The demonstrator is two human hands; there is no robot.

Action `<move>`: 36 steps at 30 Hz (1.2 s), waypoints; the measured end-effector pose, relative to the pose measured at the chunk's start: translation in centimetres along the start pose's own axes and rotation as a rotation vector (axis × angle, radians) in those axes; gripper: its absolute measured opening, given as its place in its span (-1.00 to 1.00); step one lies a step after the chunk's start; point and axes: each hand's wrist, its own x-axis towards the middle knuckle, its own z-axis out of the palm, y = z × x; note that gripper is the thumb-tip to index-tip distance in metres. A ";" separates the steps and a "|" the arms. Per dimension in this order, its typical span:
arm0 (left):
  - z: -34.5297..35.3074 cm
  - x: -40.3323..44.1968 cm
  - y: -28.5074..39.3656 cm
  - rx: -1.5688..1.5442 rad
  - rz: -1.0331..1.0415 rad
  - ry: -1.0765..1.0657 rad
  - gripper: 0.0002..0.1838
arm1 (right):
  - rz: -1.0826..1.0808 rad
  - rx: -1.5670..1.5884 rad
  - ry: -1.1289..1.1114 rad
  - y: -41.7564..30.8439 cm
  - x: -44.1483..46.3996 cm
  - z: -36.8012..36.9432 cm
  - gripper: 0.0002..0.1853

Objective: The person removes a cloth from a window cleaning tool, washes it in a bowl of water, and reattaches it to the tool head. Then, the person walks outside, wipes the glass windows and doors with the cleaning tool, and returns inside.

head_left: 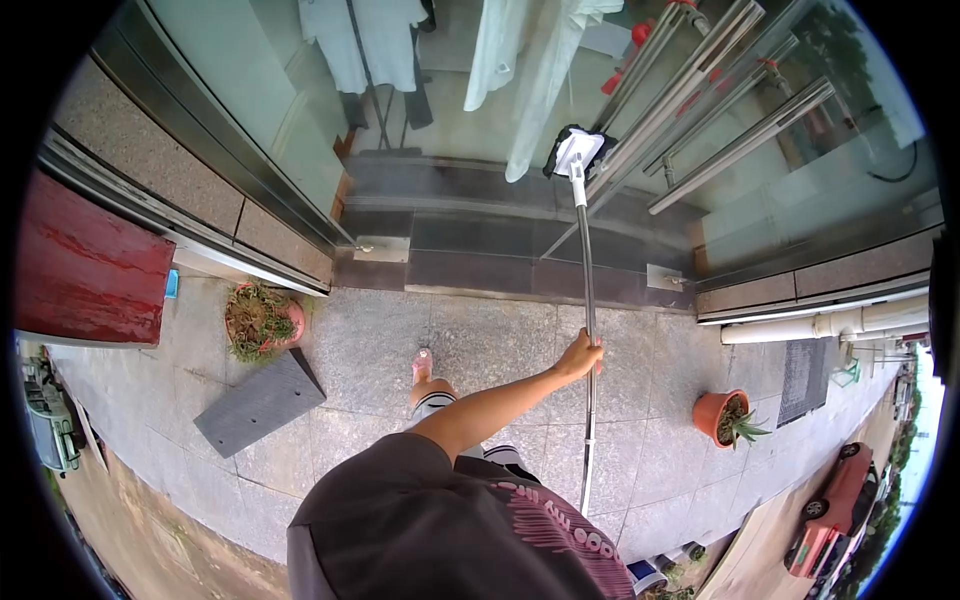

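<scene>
My left hand (pixel 580 357) is closed around the long metal pole of a flat mop (pixel 588 270). The pole runs upward from beside my body. At its far end, a white plate with a dark cloth pad lies against the glass door (pixel 440 130). My right hand is out of sight, and the pole's lower end passes beside my shirt and out of clear view.
Potted plants stand on the paving at left (pixel 262 320) and right (pixel 722 418). A dark ramp block (pixel 260 402) lies near the left pot. A dark stone step (pixel 480 240) runs below the glass. Metal door handles (pixel 740 140) and a white pipe (pixel 820 325) are at right.
</scene>
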 end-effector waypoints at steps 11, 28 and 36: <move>-22.8 -9.2 1.4 -0.100 -0.010 0.413 -0.76 | -0.470 -0.101 -0.184 -14.7 0.7 2.3 -0.69; -12.6 -0.8 -2.5 0.041 -0.260 -0.100 -0.79 | -0.137 -0.153 0.176 -10.3 -6.3 -0.4 -0.78; -10.4 3.0 -6.6 0.053 -0.244 -0.155 -0.80 | -0.100 -0.158 0.126 -10.0 -5.8 3.7 -0.74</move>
